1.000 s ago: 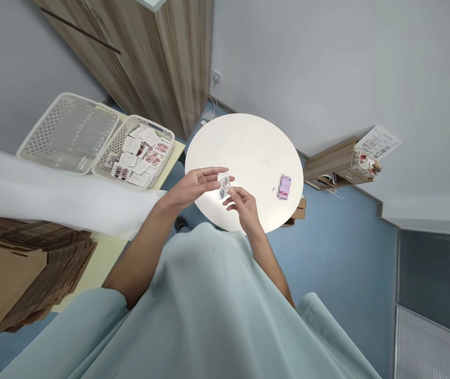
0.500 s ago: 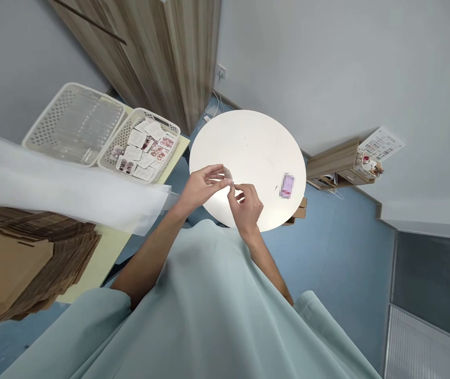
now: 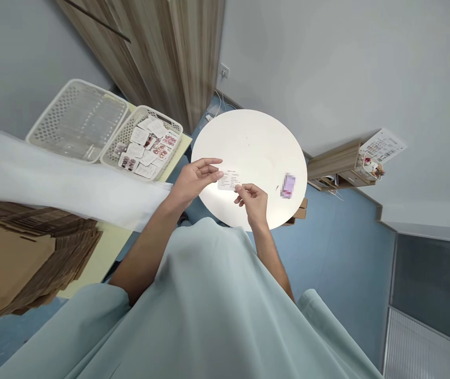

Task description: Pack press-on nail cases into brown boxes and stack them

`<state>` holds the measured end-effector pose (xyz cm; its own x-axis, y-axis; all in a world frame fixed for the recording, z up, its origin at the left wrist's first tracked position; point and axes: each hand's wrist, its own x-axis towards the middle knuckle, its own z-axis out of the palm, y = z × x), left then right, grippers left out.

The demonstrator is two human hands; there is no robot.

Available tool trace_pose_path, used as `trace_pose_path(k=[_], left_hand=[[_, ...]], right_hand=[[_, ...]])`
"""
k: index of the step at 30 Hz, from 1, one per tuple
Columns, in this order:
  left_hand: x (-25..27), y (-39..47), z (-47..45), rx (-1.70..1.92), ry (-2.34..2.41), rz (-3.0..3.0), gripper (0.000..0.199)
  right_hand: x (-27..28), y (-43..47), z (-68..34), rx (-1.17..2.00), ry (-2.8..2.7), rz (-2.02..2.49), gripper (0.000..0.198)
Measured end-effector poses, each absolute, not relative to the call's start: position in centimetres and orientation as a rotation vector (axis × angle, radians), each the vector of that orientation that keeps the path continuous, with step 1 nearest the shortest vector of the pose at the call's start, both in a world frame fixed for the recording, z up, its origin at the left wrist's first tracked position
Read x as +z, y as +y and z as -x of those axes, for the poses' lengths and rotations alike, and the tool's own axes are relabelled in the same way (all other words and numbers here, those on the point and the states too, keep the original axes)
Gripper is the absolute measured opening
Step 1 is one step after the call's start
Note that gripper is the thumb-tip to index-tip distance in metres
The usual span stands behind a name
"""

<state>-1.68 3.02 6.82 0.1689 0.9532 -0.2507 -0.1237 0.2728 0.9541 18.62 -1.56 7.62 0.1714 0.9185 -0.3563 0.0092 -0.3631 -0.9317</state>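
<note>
A small white card [image 3: 228, 181] printed with dark lines of text is held in front of me, over the round white table [image 3: 248, 137]. My left hand [image 3: 198, 178] pinches its left edge, the thumb on the printed face and the other fingers stretched out. At the card's lower right corner, my right hand [image 3: 255, 202] grips it between thumb and curled fingers. The printed side faces up toward me.
A purple blurred item [image 3: 287, 186] lies on the table's right side. To the left, a basket of cards [image 3: 169, 160] stands beside a basket of clear plastic [image 3: 37, 138]. White sheeting [image 3: 70, 181] and flattened cardboard [image 3: 15, 268] lie nearer. A wooden shelf [image 3: 338, 163] stands right.
The card has turned from nearly edge-on to face-up, showing its text. My hands have moved slightly apart, the left one to the left and the right one to the right.
</note>
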Motion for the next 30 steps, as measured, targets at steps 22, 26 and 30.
trace_pose_path(k=[22, 26, 30], left_hand=[[6.8, 2.4, -0.6, 0.944, 1.058, -0.884, 0.097], [7.0, 1.8, -1.4, 0.972, 1.099, -0.949, 0.097], [6.7, 1.6, -0.8, 0.996, 1.118, -0.945, 0.096]], right_hand=[[7.9, -3.4, -17.2, 1.002, -1.246, 1.648, 0.037], [6.6, -3.5, -16.5, 0.807, -1.317, 1.691, 0.029], [6.5, -3.3, -17.3, 0.766, -1.324, 1.653, 0.029]])
